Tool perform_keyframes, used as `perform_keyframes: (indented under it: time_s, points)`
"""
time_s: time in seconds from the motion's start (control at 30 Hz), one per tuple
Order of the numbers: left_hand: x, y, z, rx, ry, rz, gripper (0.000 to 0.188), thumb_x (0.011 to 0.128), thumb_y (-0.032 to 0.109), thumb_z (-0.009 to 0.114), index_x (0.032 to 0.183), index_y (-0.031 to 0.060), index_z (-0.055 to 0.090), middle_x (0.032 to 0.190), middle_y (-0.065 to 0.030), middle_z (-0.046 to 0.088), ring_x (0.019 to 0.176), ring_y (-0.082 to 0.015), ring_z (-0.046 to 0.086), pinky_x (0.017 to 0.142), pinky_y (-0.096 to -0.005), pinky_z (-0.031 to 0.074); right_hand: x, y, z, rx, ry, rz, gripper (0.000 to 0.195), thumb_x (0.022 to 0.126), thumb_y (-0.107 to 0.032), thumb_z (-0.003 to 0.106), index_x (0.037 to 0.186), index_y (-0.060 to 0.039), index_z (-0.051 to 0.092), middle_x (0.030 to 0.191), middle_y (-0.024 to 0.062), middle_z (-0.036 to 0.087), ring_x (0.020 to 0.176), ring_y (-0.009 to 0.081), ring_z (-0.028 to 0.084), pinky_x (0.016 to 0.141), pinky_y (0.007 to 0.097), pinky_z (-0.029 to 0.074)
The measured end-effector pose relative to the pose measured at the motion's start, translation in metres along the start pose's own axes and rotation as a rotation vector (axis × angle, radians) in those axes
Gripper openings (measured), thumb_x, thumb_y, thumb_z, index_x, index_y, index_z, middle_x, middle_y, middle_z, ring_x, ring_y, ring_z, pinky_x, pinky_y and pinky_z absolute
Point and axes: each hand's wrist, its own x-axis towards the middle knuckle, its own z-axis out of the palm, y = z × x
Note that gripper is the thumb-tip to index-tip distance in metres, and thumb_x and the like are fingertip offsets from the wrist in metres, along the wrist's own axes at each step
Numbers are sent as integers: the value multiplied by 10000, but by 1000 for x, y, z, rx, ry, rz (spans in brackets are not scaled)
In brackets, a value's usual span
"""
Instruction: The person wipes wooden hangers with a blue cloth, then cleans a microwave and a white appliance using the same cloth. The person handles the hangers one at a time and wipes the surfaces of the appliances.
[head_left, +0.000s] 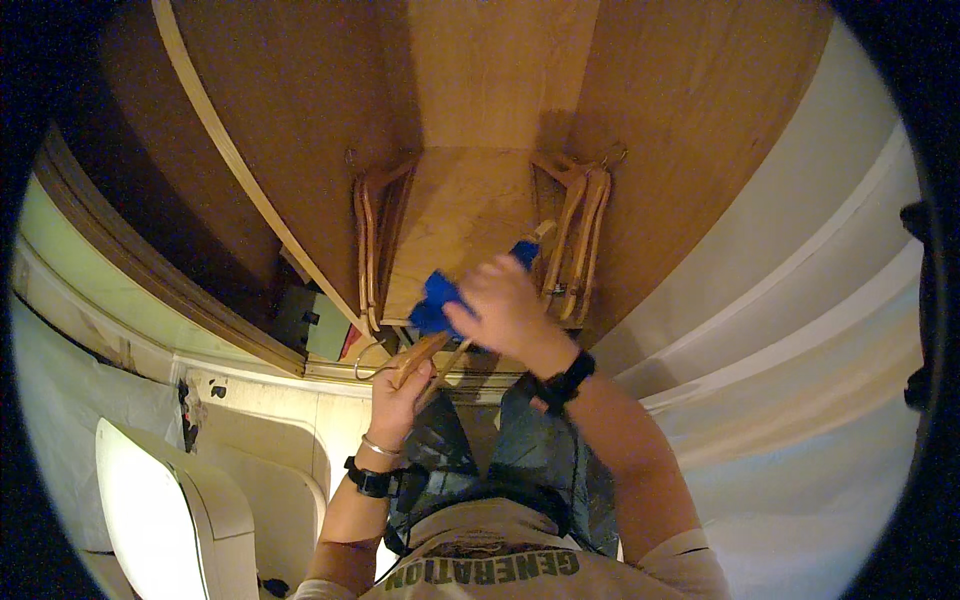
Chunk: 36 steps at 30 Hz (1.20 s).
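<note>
My left hand (399, 394) grips a wooden clothes hanger (421, 358) close to its metal hook, which points left. The hanger slants up and to the right, and one end of it shows past my right hand. A blue cloth (433, 304) is bunched in my right hand (504, 307), wrapped over the hanger's middle part. Motion blurs my right hand, and its fingers and the cloth hide much of the hanger. Wooden hangers (581, 232) stand against the right wall of the wooden cabinet, just beyond my right hand.
More wooden hangers (366, 255) lean at the cabinet's left side. The cabinet floor (469, 202) lies between the two groups. A wooden divider edge (247, 180) runs along the left, with flat items (326, 326) beyond it. A bright white lamp-like panel (150, 517) stands at lower left.
</note>
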Motion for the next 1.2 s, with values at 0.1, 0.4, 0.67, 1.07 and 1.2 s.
perform_keyframes:
  time_s: [0.1, 0.4, 0.67, 1.07, 1.2]
  points:
    - [-2, 11, -5, 98, 4, 54, 230, 951, 240, 691, 941, 11, 690, 794, 24, 599, 699, -84, 512, 623, -240, 414, 0, 51, -18, -139, 110, 195, 310, 864, -319, 652, 745, -32, 645, 775, 164, 648, 814, 381, 596, 802, 506, 430]
    - [12, 0, 3, 66, -76, 60, 366, 1043, 374, 517, 1069, 24, 619, 753, 4, 546, 631, -75, 462, 553, -230, 359, -31, 1, 5, -98, 84, 201, 418, 818, -421, 673, 808, -4, 655, 920, 213, 639, 958, 409, 552, 879, 570, 393]
    - [8, 0, 3, -28, -17, 38, 440, 1062, 511, 404, 963, 93, 497, 679, -8, 469, 585, -91, 440, 498, -234, 321, -26, 34, 8, -56, 501, 644, 620, 911, -308, 642, 1310, 137, 477, 1355, 341, 485, 1287, 510, 413, 1128, 560, 284]
    - [35, 27, 34, -463, 117, -92, 605, 990, 688, 389, 1065, 105, 532, 641, 25, 451, 533, -89, 350, 480, -234, 258, -37, -22, 49, 647, 508, 824, 310, 999, -281, 587, 1123, -8, 661, 1088, 183, 708, 999, 360, 674, 908, 443, 499]
    - [64, 35, 32, -571, 182, -89, 646, 943, 743, 429, 1067, 118, 536, 647, 34, 437, 541, -80, 352, 490, -226, 251, -83, -34, 80, 727, 348, 715, 230, 1011, -172, 566, 1183, -21, 587, 1093, 110, 639, 1010, 267, 595, 914, 381, 473]
